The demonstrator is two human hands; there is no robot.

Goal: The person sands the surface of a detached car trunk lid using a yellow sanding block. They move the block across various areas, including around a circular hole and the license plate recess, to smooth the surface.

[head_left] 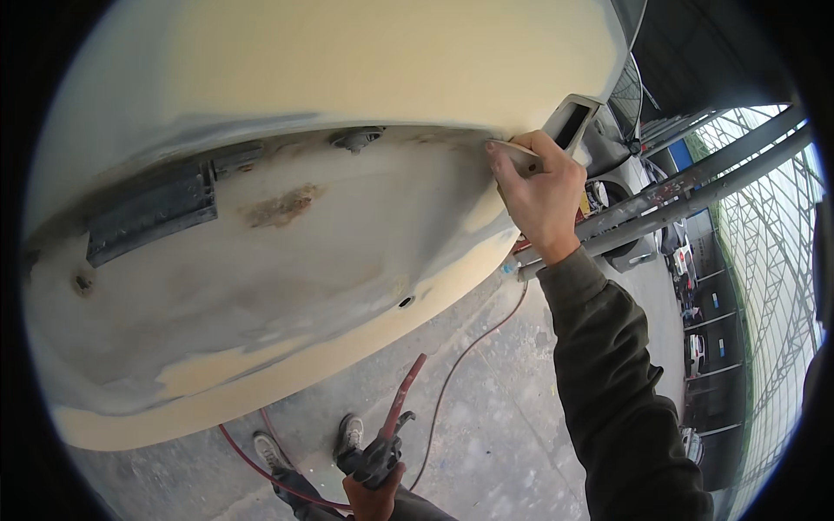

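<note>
A car body panel (330, 252) with sanded grey areas and pale yellow filler fills the upper left. At the right end of its recess, my right hand (547, 191) pinches a thin pale sheet (519, 156) with a dark hole, like folded sandpaper, against the panel edge. My left hand (375, 497) is low in the picture, closed round a black air blow gun (380, 460) with a long red tube nozzle (405, 392) tilted up to the right. The nozzle tip is apart from the panel.
A black plastic piece (152, 217) and a brown rusty patch (282, 207) lie in the recess. A red hose (473, 343) curves over the concrete floor (499, 417) near my shoes. Thick metal posts (686, 195) stand at right, with parked cars (696, 352) beyond.
</note>
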